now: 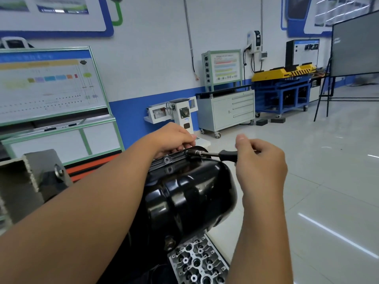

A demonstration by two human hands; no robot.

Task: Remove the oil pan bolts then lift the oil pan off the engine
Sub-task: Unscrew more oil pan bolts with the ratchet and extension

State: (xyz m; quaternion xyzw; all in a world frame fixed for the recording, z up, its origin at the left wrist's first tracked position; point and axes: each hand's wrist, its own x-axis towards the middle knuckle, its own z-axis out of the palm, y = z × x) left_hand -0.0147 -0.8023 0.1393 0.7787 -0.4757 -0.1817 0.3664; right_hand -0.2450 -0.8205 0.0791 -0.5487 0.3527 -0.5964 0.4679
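Your right hand (pixel 259 160) grips the driver handle (pixel 227 155); your left hand (pixel 174 140) curls over the oil pan (pixel 190 189) flange edge; wall writing unreadable.

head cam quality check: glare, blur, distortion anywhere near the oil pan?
Head view: ceiling-light glare streaks the glossy oil pan and floor; wide-angle lens bows the wall conduit and display board at left; posters and background are soft; right hand and the tool handle it grips are sharp enough; left hand hides the pan's far rim.

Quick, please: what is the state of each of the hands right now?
Left hand: fingers curled at the far edge of the oil pan, by the tool's tip; whether it grips cannot be told.
Right hand: closed, holding the driver handle.
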